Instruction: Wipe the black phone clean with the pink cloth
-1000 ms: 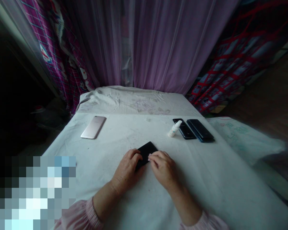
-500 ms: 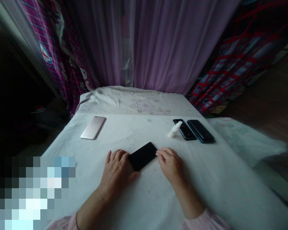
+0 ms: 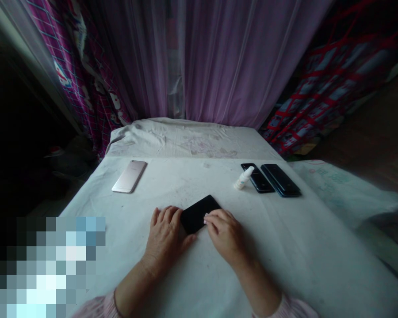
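Note:
A black smartphone (image 3: 199,214) lies face up and slanted on the white cloth in front of me. At its left end, my left hand (image 3: 166,232) steadies it, with fingers along the far side and the thumb by the near corner. Over the phone's right part, my right hand (image 3: 226,234) is closed in a pinch, its fingertips at the screen. Something small and pale shows at those fingertips; whether it is a held thing or the nails, I cannot tell. The phone's right lower corner is hidden behind the right hand.
A rose-gold phone (image 3: 130,176) lies face down at the left. Toward the right stand a small white spray bottle (image 3: 244,179), a dark phone (image 3: 260,181) behind it, and stacked dark phones (image 3: 281,180). White cloth (image 3: 172,176) covers the table; purple curtains (image 3: 232,66) hang beyond.
My right hand has moved left, from the phone's right edge to over its screen. The left hand keeps its place at the phone's left end. The view has shifted slightly.

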Demonstrator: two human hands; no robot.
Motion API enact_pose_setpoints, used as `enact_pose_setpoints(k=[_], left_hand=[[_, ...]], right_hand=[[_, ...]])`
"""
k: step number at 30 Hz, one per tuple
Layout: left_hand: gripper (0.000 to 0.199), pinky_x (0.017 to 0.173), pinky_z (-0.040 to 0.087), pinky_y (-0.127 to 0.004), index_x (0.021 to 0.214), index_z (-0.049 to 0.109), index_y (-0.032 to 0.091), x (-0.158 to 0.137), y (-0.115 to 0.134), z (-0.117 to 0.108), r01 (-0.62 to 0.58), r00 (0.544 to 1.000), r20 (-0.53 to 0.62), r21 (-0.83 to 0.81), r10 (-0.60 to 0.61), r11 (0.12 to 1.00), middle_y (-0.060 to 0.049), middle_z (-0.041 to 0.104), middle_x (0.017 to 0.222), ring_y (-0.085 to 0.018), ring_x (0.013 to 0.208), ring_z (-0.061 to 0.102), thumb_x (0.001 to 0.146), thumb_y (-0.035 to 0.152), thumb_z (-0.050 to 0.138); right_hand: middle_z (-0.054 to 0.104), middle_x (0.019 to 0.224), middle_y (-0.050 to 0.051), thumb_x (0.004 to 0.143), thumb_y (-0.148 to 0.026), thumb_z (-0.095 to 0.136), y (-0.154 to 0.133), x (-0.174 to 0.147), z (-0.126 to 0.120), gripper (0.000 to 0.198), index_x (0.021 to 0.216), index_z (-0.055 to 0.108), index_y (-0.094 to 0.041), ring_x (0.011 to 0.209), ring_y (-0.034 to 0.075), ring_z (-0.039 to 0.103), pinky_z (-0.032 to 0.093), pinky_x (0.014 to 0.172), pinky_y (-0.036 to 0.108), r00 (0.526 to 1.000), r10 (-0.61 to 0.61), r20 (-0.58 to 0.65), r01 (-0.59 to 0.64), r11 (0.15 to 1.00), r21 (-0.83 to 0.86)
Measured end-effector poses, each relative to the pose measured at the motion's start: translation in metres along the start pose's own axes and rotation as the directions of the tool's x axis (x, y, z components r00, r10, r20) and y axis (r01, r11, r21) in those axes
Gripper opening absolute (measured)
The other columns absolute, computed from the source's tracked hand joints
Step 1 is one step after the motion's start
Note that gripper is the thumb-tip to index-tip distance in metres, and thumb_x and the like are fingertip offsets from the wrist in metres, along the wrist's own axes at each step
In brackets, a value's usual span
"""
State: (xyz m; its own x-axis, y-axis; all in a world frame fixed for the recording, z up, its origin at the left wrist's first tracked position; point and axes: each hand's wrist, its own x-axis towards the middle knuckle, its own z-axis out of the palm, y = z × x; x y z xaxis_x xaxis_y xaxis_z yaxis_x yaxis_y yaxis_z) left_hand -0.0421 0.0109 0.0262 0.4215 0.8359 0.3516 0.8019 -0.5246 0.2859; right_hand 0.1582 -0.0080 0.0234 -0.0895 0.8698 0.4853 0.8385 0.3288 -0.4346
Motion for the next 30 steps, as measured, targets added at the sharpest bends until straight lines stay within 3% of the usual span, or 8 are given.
enact_pose_setpoints(k=[6, 11, 17, 24, 30], left_hand=[[0.053, 0.107, 0.028, -0.059, 0.12, 0.055, 0.018, 0.004, -0.005, -0.005, 0.015, 0.998, 0.061, -0.05, -0.012, 0.999, -0.014, 0.06, 0.121, -0.033, 0.116, 0.053, 0.077, 0.045, 0.068], [0.054, 0.108, 0.027, -0.06, 0.124, 0.052, 0.021, 0.003, -0.021, -0.01, -0.027, 0.99, 0.136, -0.096, 0.04, 0.995, -0.013, 0.059, 0.125, -0.033, 0.121, 0.051, 0.075, 0.039, 0.068], [0.07, 0.109, 0.026, -0.06, 0.139, 0.04, 0.017, 0.001, -0.013, 0.007, -0.136, 0.986, 0.079, -0.142, 0.148, 0.981, -0.017, 0.055, 0.132, -0.034, 0.125, 0.048, 0.081, 0.049, 0.064], [0.06, 0.108, 0.03, -0.058, 0.132, 0.048, 0.017, 0.006, -0.009, 0.019, -0.085, 0.994, 0.045, -0.194, 0.095, 0.977, -0.014, 0.059, 0.12, -0.032, 0.119, 0.052, 0.08, 0.039, 0.067], [0.062, 0.108, 0.031, -0.059, 0.138, 0.041, 0.019, 0.006, -0.011, 0.021, -0.091, 0.994, 0.048, -0.198, 0.102, 0.976, -0.015, 0.057, 0.124, -0.031, 0.121, 0.051, 0.083, 0.038, 0.063]], right_hand=[[0.069, 0.085, 0.005, 0.084, -0.013, 0.053, 0.028, 0.004, -0.01, 0.02, 0.081, 0.071, -0.021, 0.08, 0.019, 0.063, 0.05, 0.072, 0.029, 0.989, 0.119, -0.087, -0.128, 0.986, -0.107], [0.069, 0.083, 0.004, 0.084, -0.011, 0.052, 0.017, -0.005, -0.017, 0.023, 0.081, 0.071, -0.023, 0.08, 0.017, 0.063, 0.051, 0.074, 0.028, 0.999, 0.027, 0.033, -0.026, 1.0, -0.013], [0.068, 0.082, 0.003, 0.084, -0.011, 0.052, 0.008, -0.015, -0.023, 0.022, 0.081, 0.07, -0.024, 0.08, 0.016, 0.064, 0.051, 0.073, 0.026, 0.996, 0.026, 0.082, -0.029, 0.999, 0.033], [0.07, 0.081, 0.002, 0.08, -0.009, 0.054, 0.026, 0.021, -0.005, 0.023, 0.076, 0.072, -0.023, 0.077, 0.016, 0.065, 0.05, 0.072, 0.025, 0.992, 0.12, 0.035, -0.121, 0.992, 0.025], [0.07, 0.08, 0.002, 0.079, -0.012, 0.056, 0.032, 0.04, 0.004, 0.021, 0.073, 0.072, -0.023, 0.075, 0.016, 0.065, 0.05, 0.07, 0.026, 0.989, 0.149, 0.021, -0.15, 0.988, 0.035]])
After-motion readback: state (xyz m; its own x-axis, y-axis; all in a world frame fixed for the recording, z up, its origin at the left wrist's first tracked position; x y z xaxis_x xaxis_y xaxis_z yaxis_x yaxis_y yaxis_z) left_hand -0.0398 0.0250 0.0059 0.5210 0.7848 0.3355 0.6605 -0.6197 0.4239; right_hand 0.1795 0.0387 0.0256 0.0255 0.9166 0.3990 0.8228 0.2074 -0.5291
